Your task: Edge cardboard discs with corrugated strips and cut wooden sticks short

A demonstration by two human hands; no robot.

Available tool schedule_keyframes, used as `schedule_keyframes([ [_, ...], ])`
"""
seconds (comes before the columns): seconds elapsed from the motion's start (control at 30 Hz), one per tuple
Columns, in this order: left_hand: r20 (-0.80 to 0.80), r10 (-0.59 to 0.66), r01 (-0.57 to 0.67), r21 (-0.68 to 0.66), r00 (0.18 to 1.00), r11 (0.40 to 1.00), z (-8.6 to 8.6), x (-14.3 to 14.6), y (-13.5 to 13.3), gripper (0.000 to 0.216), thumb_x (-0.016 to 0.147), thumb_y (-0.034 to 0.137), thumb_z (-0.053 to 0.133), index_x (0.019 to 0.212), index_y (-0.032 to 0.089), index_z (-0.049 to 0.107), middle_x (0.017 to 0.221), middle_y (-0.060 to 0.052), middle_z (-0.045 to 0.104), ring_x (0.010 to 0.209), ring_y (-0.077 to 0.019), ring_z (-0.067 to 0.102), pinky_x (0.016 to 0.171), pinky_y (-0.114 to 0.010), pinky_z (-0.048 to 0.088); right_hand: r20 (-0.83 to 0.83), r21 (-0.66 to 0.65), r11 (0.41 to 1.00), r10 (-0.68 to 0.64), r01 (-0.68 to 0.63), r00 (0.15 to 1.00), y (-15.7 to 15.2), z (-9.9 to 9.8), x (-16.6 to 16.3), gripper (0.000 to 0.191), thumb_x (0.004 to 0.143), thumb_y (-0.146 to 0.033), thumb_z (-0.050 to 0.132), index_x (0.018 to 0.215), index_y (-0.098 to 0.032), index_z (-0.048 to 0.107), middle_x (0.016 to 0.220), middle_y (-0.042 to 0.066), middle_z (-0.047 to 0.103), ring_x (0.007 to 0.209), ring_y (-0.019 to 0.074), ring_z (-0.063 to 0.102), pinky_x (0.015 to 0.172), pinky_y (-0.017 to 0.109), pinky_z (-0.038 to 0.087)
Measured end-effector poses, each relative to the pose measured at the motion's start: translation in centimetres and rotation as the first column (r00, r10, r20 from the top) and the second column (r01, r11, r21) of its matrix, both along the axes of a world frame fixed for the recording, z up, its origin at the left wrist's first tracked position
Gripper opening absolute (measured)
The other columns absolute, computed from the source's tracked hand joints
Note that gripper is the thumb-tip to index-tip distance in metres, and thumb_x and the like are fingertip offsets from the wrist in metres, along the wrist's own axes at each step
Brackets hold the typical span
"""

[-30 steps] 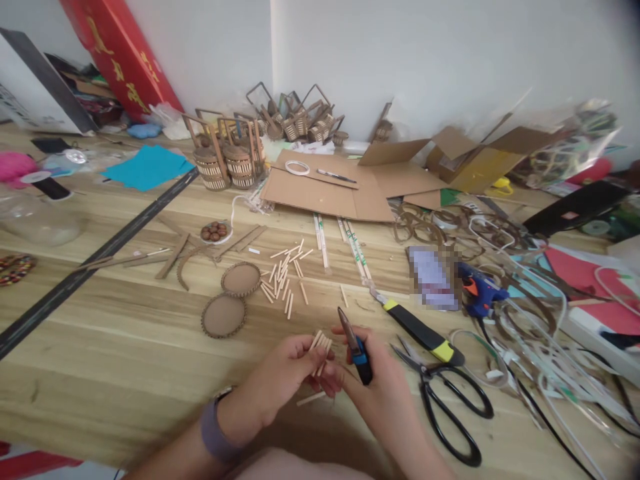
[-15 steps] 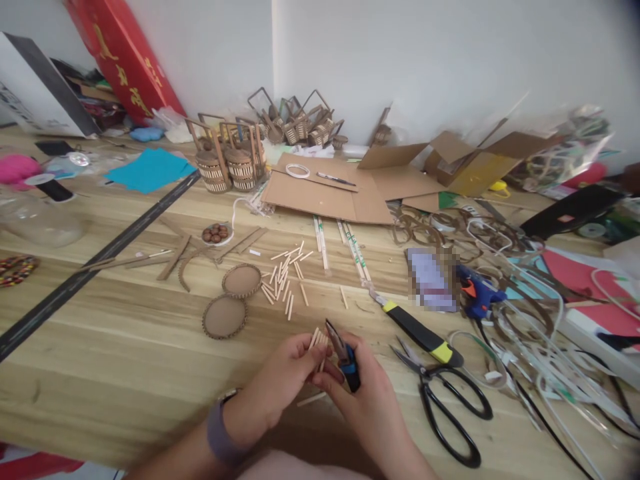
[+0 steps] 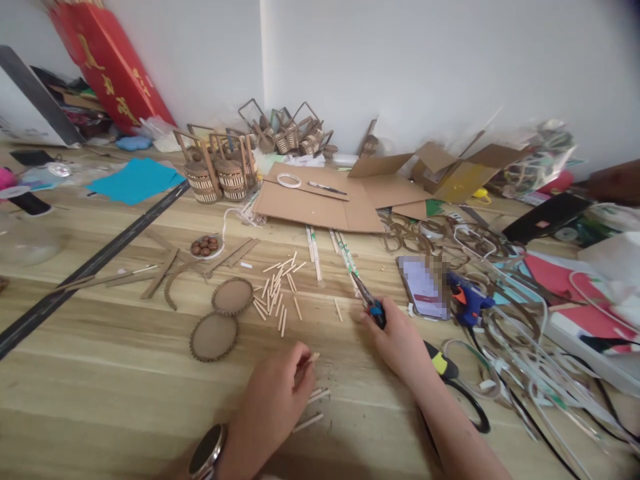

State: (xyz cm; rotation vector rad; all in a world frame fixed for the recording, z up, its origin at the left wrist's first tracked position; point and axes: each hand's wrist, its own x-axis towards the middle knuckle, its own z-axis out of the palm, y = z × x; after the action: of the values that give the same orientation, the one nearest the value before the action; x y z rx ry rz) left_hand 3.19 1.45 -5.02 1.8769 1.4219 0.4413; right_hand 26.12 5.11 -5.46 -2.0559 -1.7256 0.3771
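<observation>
Fingers curled, my left hand [image 3: 273, 403] pinches a small bunch of short wooden sticks [image 3: 313, 357], mostly hidden by the hand. A few cut sticks [image 3: 309, 422] lie on the table beside it. My right hand [image 3: 400, 337] grips a pair of pliers [image 3: 365, 291] with blue-and-black handles, jaws pointing away towards the long sticks in clear wrappers [image 3: 346, 253]. Left of the pliers is a loose pile of short sticks [image 3: 275, 290]. Two round cardboard discs with dark notched rims, a near one [image 3: 215, 337] and a far one [image 3: 233, 295], lie left of the pile.
Black-handled scissors [image 3: 474, 405] and a black-and-yellow tool [image 3: 441, 361] are partly under my right forearm. Further right are a phone [image 3: 425, 288], a blue glue gun [image 3: 470, 301] and tangled strips. Small lidded baskets [image 3: 233, 177] and cardboard [image 3: 310, 203] stand behind.
My hands have parted. The right hand has carried the pliers forward and right; the left has moved slightly down and left, still holding sticks. The view has shifted slightly.
</observation>
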Motion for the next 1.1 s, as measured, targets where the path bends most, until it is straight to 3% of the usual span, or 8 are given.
schedule_keyframes([
  [0.2,0.122,-0.109,0.079,0.226,0.987,0.971,-0.8,-0.2,0.0,0.016,0.084,0.007,0.051,0.085,0.020,0.059,0.098,-0.008,0.070,0.104,-0.0255,0.061,0.091,-0.038,0.047,0.222,-0.095,0.993,-0.052,0.074,0.974,4.2,0.4,0.3,0.016,0.094,-0.027,0.052,0.105,-0.017,0.059,0.092,0.010,0.070,0.086,0.0241,0.065,0.074,0.034,0.046],
  [0.37,0.184,-0.197,0.141,0.280,0.963,0.950,-1.1,-0.3,-0.1,0.017,0.082,0.005,0.053,0.086,0.021,0.057,0.103,-0.007,0.071,0.117,-0.0273,0.056,0.100,-0.042,0.045,0.335,-0.195,0.969,-0.081,0.154,0.939,7.9,1.0,-0.2,0.029,0.096,-0.036,0.059,0.118,-0.017,0.061,0.116,0.007,0.065,0.098,0.0210,0.065,0.086,0.043,0.054],
  [0.57,0.253,-0.208,0.133,0.282,0.945,0.950,-1.0,-0.6,-0.4,0.015,0.084,0.008,0.052,0.087,0.022,0.056,0.100,-0.006,0.070,0.115,-0.0247,0.058,0.097,-0.037,0.048,0.303,-0.334,0.925,-0.075,0.180,0.950,10.2,0.9,-0.6,0.033,0.096,-0.035,0.061,0.124,-0.018,0.059,0.124,0.009,0.062,0.103,0.0225,0.065,0.086,0.044,0.056],
  [0.67,0.271,-0.150,0.075,0.268,0.951,0.961,-1.0,-0.8,-0.7,0.012,0.091,0.014,0.048,0.092,0.022,0.057,0.104,-0.008,0.069,0.110,-0.0226,0.061,0.093,-0.034,0.049,0.241,-0.376,0.913,-0.069,0.159,0.968,10.5,1.0,-0.3,0.033,0.095,-0.035,0.062,0.124,-0.018,0.059,0.124,0.009,0.062,0.103,0.0225,0.065,0.086,0.043,0.056],
  [0.8,0.311,-0.052,-0.005,0.178,0.949,0.984,-1.1,-1.0,-1.1,0.018,0.099,0.023,0.037,0.098,0.022,0.055,0.094,-0.008,0.068,0.091,-0.0203,0.065,0.083,-0.032,0.050,0.151,-0.359,0.927,-0.062,0.113,0.987,9.1,2.1,0.4,0.032,0.095,-0.036,0.061,0.121,-0.017,0.061,0.120,0.008,0.064,0.100,0.0213,0.065,0.085,0.042,0.056],
  [0.97,0.341,0.091,-0.080,-0.044,0.936,0.996,-0.6,-1.0,-1.2,0.021,0.098,0.032,0.038,0.102,0.022,0.056,0.080,-0.003,0.064,0.073,-0.0192,0.060,0.069,-0.029,0.046,-0.029,-0.249,0.968,0.013,-0.020,0.999,3.5,4.1,-0.3,0.012,0.088,-0.025,0.056,0.081,-0.017,0.061,0.079,0.004,0.066,0.078,0.0203,0.062,0.071,0.031,0.048],
  [1.1,0.423,0.056,0.067,-0.271,0.904,0.960,-0.4,-0.5,-0.9,0.029,0.093,0.043,0.046,0.107,0.020,0.057,0.067,0.003,0.055,0.061,-0.0161,0.052,0.057,-0.024,0.038,-0.288,-0.143,0.978,0.109,-0.155,0.951,-2.2,3.9,-3.9,0.021,0.085,-0.039,0.047,0.077,-0.022,0.057,0.073,0.000,0.064,0.073,0.0184,0.061,0.066,0.026,0.047],
])
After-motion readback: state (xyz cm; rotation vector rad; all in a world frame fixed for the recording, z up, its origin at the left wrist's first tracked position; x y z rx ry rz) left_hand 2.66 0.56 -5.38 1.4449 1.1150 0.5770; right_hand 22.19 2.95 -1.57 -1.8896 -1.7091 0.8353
